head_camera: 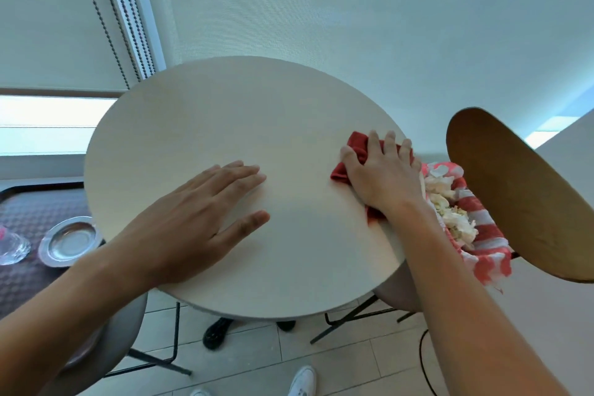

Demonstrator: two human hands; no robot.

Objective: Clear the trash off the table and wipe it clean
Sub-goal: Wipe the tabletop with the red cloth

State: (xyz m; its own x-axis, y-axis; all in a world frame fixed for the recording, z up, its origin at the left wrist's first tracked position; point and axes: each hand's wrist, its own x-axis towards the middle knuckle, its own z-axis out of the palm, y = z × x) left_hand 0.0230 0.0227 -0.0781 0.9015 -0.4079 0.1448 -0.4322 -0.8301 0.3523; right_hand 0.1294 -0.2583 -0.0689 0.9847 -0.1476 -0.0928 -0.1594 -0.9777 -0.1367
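A round pale table fills the middle of the view. My left hand lies flat on its near left part, fingers spread, holding nothing. My right hand presses down on a red cloth near the table's right edge. Just past that edge, a red-and-white striped bag holds crumpled white paper trash. No trash shows on the tabletop.
A brown wooden chair back stands at the right, beside the bag. At the left, a dark tray carries a silver dish and a clear glass. Grey stools and black metal legs stand beneath the table.
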